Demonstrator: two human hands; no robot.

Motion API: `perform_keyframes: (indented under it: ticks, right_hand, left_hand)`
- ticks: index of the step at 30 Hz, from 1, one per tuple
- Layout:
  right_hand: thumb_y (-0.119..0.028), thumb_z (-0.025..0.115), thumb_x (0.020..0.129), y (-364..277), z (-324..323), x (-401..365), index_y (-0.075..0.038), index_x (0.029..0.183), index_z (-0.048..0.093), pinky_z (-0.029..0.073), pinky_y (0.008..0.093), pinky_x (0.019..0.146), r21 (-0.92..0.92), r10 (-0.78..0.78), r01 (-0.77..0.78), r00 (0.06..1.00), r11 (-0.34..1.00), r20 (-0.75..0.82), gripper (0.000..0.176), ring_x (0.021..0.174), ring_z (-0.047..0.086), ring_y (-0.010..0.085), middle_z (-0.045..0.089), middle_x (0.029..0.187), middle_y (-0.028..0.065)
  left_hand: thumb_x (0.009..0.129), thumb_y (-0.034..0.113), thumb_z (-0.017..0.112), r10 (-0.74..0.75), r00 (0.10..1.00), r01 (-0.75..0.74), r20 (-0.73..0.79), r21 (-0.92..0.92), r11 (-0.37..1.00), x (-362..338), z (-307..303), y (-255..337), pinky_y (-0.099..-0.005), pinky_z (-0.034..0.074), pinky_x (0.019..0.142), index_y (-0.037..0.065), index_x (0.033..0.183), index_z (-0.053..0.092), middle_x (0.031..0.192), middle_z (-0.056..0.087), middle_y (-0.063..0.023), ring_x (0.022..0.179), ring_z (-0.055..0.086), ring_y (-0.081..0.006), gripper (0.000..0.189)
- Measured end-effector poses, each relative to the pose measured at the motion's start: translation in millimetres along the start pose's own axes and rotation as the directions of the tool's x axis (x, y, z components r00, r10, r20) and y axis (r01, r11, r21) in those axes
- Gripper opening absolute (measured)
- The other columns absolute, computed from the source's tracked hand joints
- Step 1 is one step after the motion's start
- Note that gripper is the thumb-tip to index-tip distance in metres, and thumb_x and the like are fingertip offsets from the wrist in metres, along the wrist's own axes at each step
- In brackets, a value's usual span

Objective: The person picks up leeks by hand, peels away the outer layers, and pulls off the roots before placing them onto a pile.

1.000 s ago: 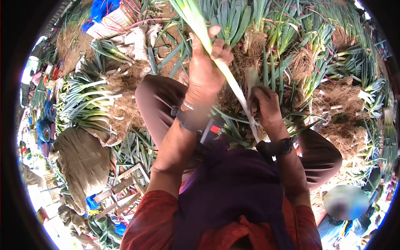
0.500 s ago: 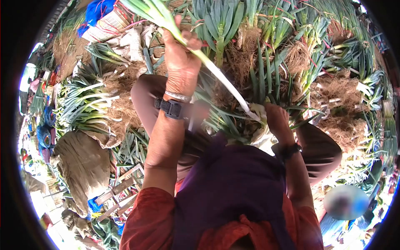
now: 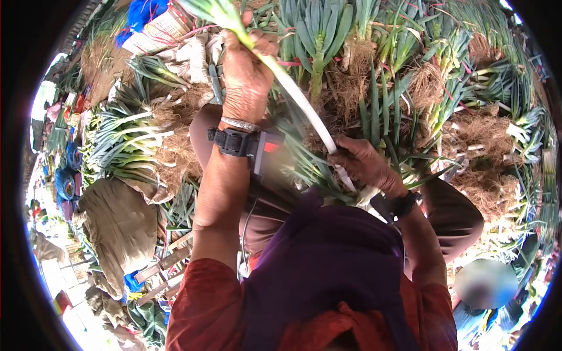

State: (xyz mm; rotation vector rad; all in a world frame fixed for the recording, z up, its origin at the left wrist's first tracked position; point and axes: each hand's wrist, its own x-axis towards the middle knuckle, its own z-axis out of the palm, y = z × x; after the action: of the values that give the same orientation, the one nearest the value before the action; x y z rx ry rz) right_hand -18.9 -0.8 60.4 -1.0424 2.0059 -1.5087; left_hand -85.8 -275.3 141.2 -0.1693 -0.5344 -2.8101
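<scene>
A long leek (image 3: 304, 106) slants across the middle of the view, green leaves at upper left and white stem toward my lap. My left hand (image 3: 247, 71), a strap and a bracelet at its wrist, is closed round the leek where green turns to white. Lower down, my right hand (image 3: 369, 165) pinches the white stem near its bottom end, its thumb and fingers bent around it. Below that hand, the stem's tip lies over green leaf scraps (image 3: 319, 172) between my legs. A dark band circles the right wrist.
Bundled leeks with brown roots (image 3: 426, 85) stand in front and to the right. More leeks (image 3: 126, 140) lie at left, beside a brown cloth (image 3: 117, 219). A wicker basket (image 3: 159, 32) is at upper left; a wooden frame (image 3: 167, 266) sits at lower left.
My right hand has moved left and turned, from beside the leek's bottom end to a grip on its white stem. My left hand, still round the leek, has shifted slightly left.
</scene>
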Motion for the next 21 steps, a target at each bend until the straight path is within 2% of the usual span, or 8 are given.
perform_keyframes:
  ticks: [2,5,8,12,15,18,19,21]
  right_hand:
    - [-0.013,0.067,0.089,-28.7,6.8,5.0,0.0,0.099,0.059,0.047,0.0311,0.061,-0.048,0.098,-0.102,0.992,0.994,-0.078,0.018,0.071,0.059,0.0127,0.059,0.077,0.0042]
    - [-0.018,0.064,0.092,-30.0,8.7,5.7,0.002,0.091,0.059,0.045,0.0305,0.057,-0.282,-0.133,0.104,0.987,0.954,-0.087,0.02,0.065,0.059,0.0149,0.057,0.072,0.006]
    - [-0.022,0.059,0.095,-33.2,6.4,-25.4,0.003,0.082,0.059,0.043,0.0309,0.05,0.018,-0.021,0.026,0.965,0.999,-0.262,0.028,0.054,0.057,0.0171,0.054,0.064,0.0066]
    - [-0.018,0.057,0.095,-54.1,18.2,-66.3,0.003,0.078,0.058,0.042,0.0293,0.046,-0.173,0.167,-0.253,0.901,0.952,-0.4,0.027,0.046,0.051,0.0144,0.053,0.058,0.0049]
    - [-0.011,0.067,0.087,-34.3,5.1,-125.7,-0.001,0.086,0.067,0.047,0.0312,0.055,-0.336,0.005,-0.044,0.993,0.941,-0.114,0.009,0.059,0.06,0.0182,0.06,0.067,0.0078]
    - [-0.004,0.064,0.088,-49.2,2.3,-131.3,0.003,0.085,0.063,0.045,0.0316,0.054,-0.152,0.243,-0.266,0.958,0.952,-0.154,0.007,0.055,0.054,0.0176,0.054,0.063,0.0067]
    - [-0.002,0.064,0.085,-42.2,-6.0,-130.8,0.002,0.094,0.063,0.048,0.0336,0.061,-0.254,0.374,-0.397,0.917,0.882,-0.137,0.01,0.066,0.059,0.0255,0.062,0.08,0.0125]
    - [-0.004,0.064,0.084,-37.4,-12.3,-112.5,-0.001,0.111,0.059,0.05,0.0392,0.069,-0.542,0.26,-0.348,0.937,0.765,-0.235,0.028,0.084,0.061,0.037,0.062,0.106,0.0201]
  left_hand:
    - [0.104,0.038,0.034,0.074,0.971,-0.034,-0.228,0.177,0.984,-20.4,39.1,-9.6,-0.0259,0.044,0.053,0.011,0.116,0.053,0.069,0.054,-0.0011,0.055,0.046,-0.0113,0.035]
    - [0.103,0.035,0.042,-0.045,0.996,0.059,-0.082,0.18,0.982,-21.4,-1.4,-17.3,-0.0237,0.04,0.052,0.014,0.116,0.053,0.071,0.056,-0.0016,0.055,0.046,-0.0107,0.027]
    - [0.1,0.036,0.049,-0.062,0.986,0.093,-0.157,0.203,0.975,-18.5,-13.1,-19.3,-0.0248,0.036,0.048,0.015,0.114,0.055,0.067,0.054,-0.001,0.051,0.044,-0.0104,0.026]
    - [0.097,0.032,0.055,0.055,0.909,0.018,-0.414,0.172,0.985,-17.5,-23.3,-45.2,-0.0244,0.035,0.045,0.014,0.101,0.055,0.066,0.055,-0.0015,0.049,0.044,-0.0109,0.019]
    - [0.096,0.028,0.059,0.283,0.811,-0.047,-0.512,0.426,0.903,-3.3,-38.3,-36.2,-0.024,0.036,0.044,0.013,0.094,0.054,0.067,0.056,-0.002,0.051,0.046,-0.0117,0.016]
    - [0.093,0.026,0.063,0.35,0.817,-0.171,-0.458,0.387,0.906,5.7,-54.2,-22.0,-0.0245,0.038,0.04,0.012,0.094,0.055,0.066,0.056,-0.0026,0.049,0.048,-0.0115,0.016]
    - [0.093,0.026,0.063,0.365,0.815,-0.176,-0.45,0.409,0.896,4.5,-51.5,-25.0,-0.0244,0.039,0.041,0.012,0.094,0.055,0.066,0.055,-0.0026,0.049,0.048,-0.0115,0.017]
    - [0.094,0.026,0.063,0.404,0.804,-0.196,-0.436,0.447,0.873,-3.1,-46.0,-32.3,-0.0244,0.039,0.041,0.012,0.096,0.055,0.066,0.055,-0.0026,0.05,0.048,-0.0114,0.017]
